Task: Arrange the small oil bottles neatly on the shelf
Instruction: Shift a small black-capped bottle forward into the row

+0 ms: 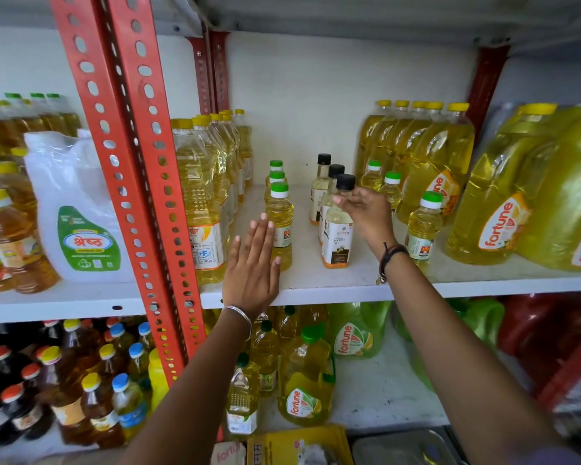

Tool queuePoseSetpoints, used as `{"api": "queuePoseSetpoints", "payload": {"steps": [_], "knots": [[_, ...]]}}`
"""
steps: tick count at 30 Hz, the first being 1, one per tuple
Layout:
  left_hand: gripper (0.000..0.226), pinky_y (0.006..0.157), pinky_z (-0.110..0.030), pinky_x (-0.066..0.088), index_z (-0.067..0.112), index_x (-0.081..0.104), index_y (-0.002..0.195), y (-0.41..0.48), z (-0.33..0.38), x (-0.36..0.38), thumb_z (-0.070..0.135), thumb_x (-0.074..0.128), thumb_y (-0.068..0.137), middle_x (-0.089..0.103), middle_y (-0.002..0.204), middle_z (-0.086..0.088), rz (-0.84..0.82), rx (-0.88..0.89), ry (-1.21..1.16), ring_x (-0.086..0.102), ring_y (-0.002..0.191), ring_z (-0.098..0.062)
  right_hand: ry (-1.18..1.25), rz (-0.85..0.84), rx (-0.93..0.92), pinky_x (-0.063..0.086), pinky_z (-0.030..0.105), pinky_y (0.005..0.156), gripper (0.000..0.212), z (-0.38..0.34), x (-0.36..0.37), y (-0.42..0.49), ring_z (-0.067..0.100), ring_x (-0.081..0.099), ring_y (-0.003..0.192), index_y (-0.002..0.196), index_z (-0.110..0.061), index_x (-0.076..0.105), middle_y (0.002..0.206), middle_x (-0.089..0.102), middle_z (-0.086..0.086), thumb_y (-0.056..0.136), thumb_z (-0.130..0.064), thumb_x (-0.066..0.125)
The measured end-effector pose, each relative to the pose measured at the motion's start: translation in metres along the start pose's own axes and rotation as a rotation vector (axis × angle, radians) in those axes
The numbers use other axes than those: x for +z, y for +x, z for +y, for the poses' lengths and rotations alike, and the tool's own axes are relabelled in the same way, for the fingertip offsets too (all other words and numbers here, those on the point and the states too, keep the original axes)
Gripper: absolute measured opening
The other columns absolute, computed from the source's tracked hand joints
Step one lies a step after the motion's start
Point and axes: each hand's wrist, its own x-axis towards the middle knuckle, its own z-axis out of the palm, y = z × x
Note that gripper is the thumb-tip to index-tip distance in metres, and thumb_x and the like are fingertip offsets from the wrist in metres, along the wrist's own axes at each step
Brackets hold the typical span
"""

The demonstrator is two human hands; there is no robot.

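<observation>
On the white shelf [316, 286] three small green-capped oil bottles [279, 216] stand in a row running front to back, left of centre. To their right three black-capped bottles [336, 236] form another row. My right hand [366, 209] pinches the neck of the front black-capped bottle. My left hand [254, 263] is flat with fingers straight, just in front of the front green-capped bottle, not holding it. Three more small green-capped bottles [423, 226] stand to the right, behind my right wrist.
Tall yellow-capped oil bottles [198, 196] line the left side next to the red perforated upright [131, 146]. Large yellow jugs [430, 162] and Fortune cans [503, 213] fill the right. A white jug [78, 209] stands in the left bay. More bottles crowd the lower shelf.
</observation>
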Motion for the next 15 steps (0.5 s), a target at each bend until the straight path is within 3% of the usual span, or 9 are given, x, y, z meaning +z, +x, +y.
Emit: {"api": "queuePoseSetpoints", "payload": {"steps": [4,15], "knots": [[0.061,0.118,-0.037,-0.003,0.01,0.01,0.152,0.0,0.0,0.0,0.033,0.026,0.098,0.008,0.16,-0.005,-0.002,-0.001,0.0,0.002,0.148,-0.017,-0.004,0.003,-0.014,0.046,0.007,0.066,0.024,-0.006,-0.004,-0.003,0.012,0.062,0.083,0.096,-0.003,0.067,0.098,0.071,0.01,0.079,-0.019,0.072],[0.06,0.118,-0.035,-0.005,0.009,0.011,0.152,0.0,0.001,-0.001,0.033,0.026,0.099,0.007,0.16,-0.005,0.005,-0.002,0.008,0.001,0.147,-0.016,-0.045,-0.012,-0.038,0.053,0.026,0.081,0.028,-0.005,-0.022,-0.02,0.013,0.067,0.086,0.098,-0.008,0.07,0.093,0.072,0.005,0.075,-0.024,0.075]]}}
